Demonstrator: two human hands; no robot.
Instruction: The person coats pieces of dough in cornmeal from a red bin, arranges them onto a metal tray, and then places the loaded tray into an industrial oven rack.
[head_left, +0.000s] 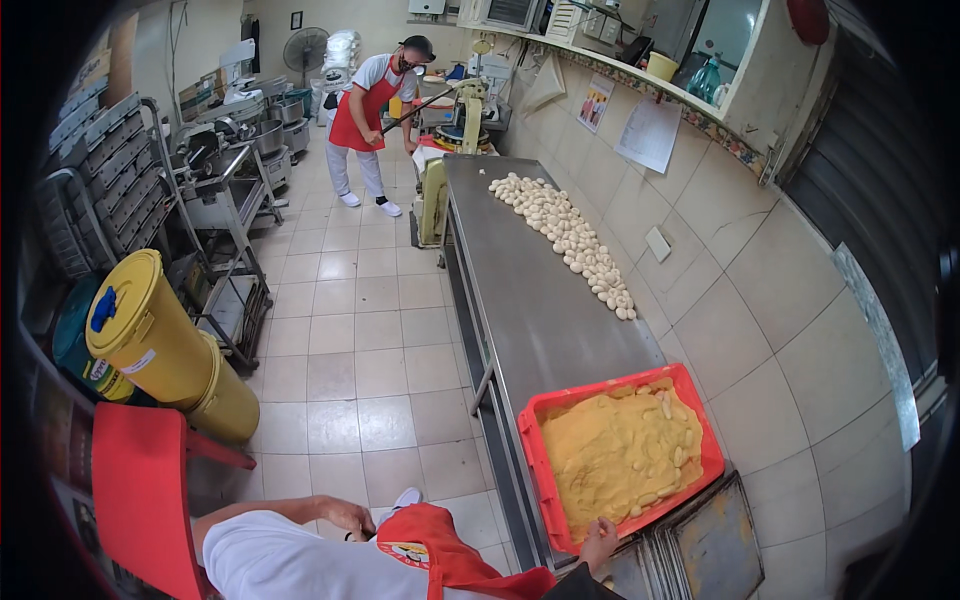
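My right hand [600,545] is at the near edge of a red plastic crate [532,465], its fingers drawn together over the rim. What they hold, if anything, is too small to make out. Yellow meal [610,450] fills the crate, with pale dough pieces [668,470] partly buried along its right and near sides. My left hand [347,516] hangs low beside my red apron [440,545], fingers curled; a small dark shape shows under it, unclear. Many round dough balls [570,238] lie in a long band on the steel table [500,270], beyond the crate.
Black baking trays [715,545] stand stacked beside the crate. A red chair [140,490] and lidded yellow bins [150,320] are at left. Another person [372,115] in a red apron grips a machine's long lever [415,108] at the table's far end. A tiled wall [760,370] borders the right.
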